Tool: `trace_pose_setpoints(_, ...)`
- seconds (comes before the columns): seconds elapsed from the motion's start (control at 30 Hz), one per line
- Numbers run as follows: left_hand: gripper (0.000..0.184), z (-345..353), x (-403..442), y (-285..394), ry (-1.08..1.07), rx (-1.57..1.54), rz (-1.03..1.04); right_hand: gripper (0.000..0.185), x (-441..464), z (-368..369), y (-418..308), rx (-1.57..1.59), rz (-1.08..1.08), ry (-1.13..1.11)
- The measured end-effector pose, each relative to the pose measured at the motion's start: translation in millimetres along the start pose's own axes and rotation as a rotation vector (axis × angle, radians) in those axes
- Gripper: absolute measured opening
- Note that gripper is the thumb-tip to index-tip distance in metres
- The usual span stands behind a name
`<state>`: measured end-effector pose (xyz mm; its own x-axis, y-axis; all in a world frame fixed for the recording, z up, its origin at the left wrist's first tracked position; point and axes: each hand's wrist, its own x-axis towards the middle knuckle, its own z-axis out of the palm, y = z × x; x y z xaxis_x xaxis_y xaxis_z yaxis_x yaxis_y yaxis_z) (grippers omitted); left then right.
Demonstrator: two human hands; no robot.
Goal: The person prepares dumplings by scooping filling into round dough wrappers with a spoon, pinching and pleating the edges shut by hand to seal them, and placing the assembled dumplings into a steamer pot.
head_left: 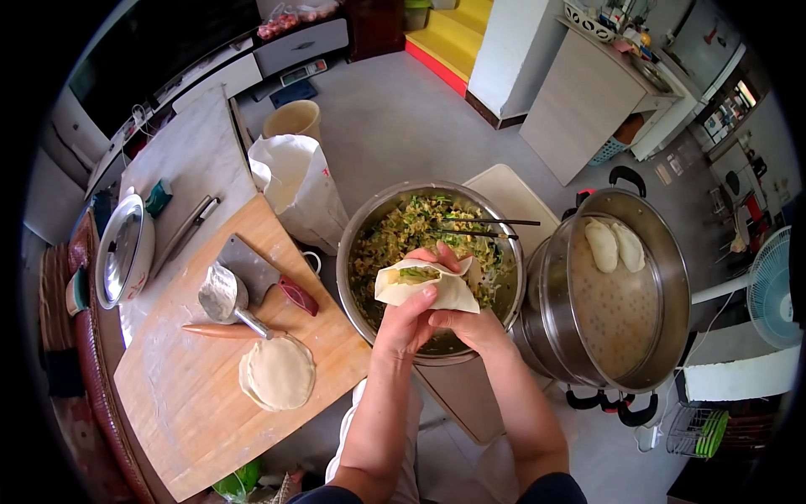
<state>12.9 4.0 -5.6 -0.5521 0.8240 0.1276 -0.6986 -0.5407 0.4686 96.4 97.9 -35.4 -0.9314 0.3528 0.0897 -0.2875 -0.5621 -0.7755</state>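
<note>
Over the metal bowl of chopped green and yellow filling, both of my hands hold a dumpling. Its dough is folded up around some filling, and the top still gapes. My left hand grips the left side, its thumb pressed on the near edge. My right hand closes round the right side, with part of its fingers hidden by the dough. A pair of chopsticks rests across the filling. To the left, a stack of round dough wrappers lies on a wooden board.
A cleaver, a flour scoop and a rolling pin lie on the board. Beyond it stands a white flour bag. On the right, a large steamer holds two shaped dumplings. A fan stands farther right.
</note>
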Motion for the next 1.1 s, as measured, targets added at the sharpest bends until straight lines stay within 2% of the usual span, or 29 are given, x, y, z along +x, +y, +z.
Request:
trace_pose_setpoints(0.03, 0.048, 2.6, 1.1, 1.7, -0.011, 0.033, 0.016, 0.099, 0.2, -2.2, -2.1, -0.158, -0.042, 0.024)
trace_pose_setpoints(0.17, 0.050, -3.4, -0.1, 2.3, 0.042, 0.329, 0.062, 0.096, 4.0, 2.9, -16.0, -0.218, -0.016, 0.014)
trace_pose_setpoints(0.27, 0.053, -2.0, 5.8, 7.3, -0.046, 0.493, 0.169, 0.093, 4.8, 5.5, -21.9, -0.239, -0.019, -0.012)
trace_pose_setpoints(0.37, 0.070, -27.3, 11.6, 17.4, -0.094, 1.084, 0.337, 0.089, -0.6, 5.9, -26.3, -0.168, 0.053, 0.001)
trace_pose_setpoints(0.47, 0.091, -12.6, 4.6, 21.2, -0.011, 0.995, 0.215, 0.087, -7.8, 6.4, -28.8, -0.026, 0.104, 0.015)
trace_pose_setpoints(0.57, 0.088, -18.9, 5.7, 27.8, -0.142, 1.116, 0.215, 0.085, -14.7, -0.4, -25.1, 0.020, 0.064, 0.057)
trace_pose_setpoints(0.67, 0.080, -2.8, -1.0, 33.9, -0.004, 0.871, -0.039, 0.083, -20.8, -7.9, -29.3, 0.031, 0.045, 0.090)
trace_pose_setpoints(0.7, 0.074, -7.5, 0.7, 31.7, -0.033, 0.944, 0.037, 0.083, -22.8, -10.9, -29.8, 0.021, 0.044, 0.111)
trace_pose_setpoints(0.8, 0.065, -6.8, -0.1, 24.0, 0.024, 0.807, 0.053, 0.079, -28.6, -11.6, -29.8, 0.013, 0.036, 0.167)
trace_pose_setpoints(0.9, 0.049, -7.7, 1.5, 15.8, -0.068, 0.859, 0.118, 0.079, -30.3, -14.5, -32.3, -0.002, 0.047, 0.162)
trace_pose_setpoints(1.0, 0.033, -10.3, 2.5, 15.3, -0.139, 1.066, 0.181, 0.074, -31.1, -21.5, -30.1, 0.030, 0.039, 0.133)
trace_pose_setpoints(1.1, 0.020, -7.1, 1.8, 11.1, -0.091, 1.073, 0.179, 0.070, -32.1, -24.5, -24.4, 0.098, 0.040, 0.117)
